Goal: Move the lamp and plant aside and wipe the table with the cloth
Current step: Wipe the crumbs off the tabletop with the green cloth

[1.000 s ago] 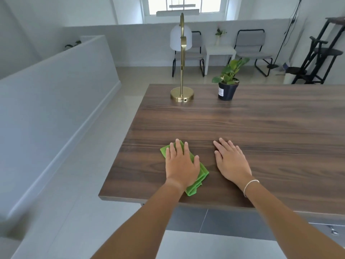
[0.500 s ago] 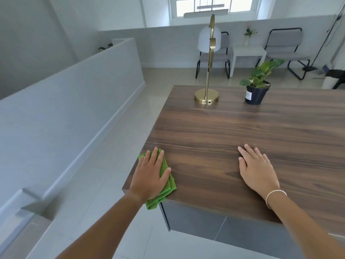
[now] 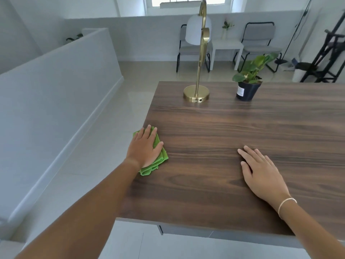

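L hand (image 3: 144,149) – flat, palm down, fingers spread and extended on top of the cloth (image 3: 162,157); pressing it, not pinching it. Cloth sits at the table's (image 3: 233,184) left edge, approx 9 o'clock from table centre, its far corner overhanging the edge. I read it as soft, light, folded into a few layers; it will bunch if pushed with fingertips only, so whole-palm pressure is the right hold. Slides easily on the smooth wood-grain top (my guess from the sheen).

Lamp (image 3: 196,93) – 12 o'clock, near far edge. Brass-look disc base, thin stem, white shade up high. Judged top-heavy w/ a weighty base; I'd take it low on the stem just above the base, second hand under the base if it tips. Shade prob fragile, don't grab there.

Plant (image 3: 247,90) – 1 o'clock, well apart from lamp, in a dark pot. Likely light-to-moderate, soil could spill if tilted. Hold round the pot wall, keep upright; leaves are too soft to lift by.

R hand (image 3: 261,174) – 4 o'clock, flat on bare tabletop, fingers extended and close together, holding nothing. Free for lamp/plant.

Both items sit at the far edge; whether that counts as "aside" I can't tell.
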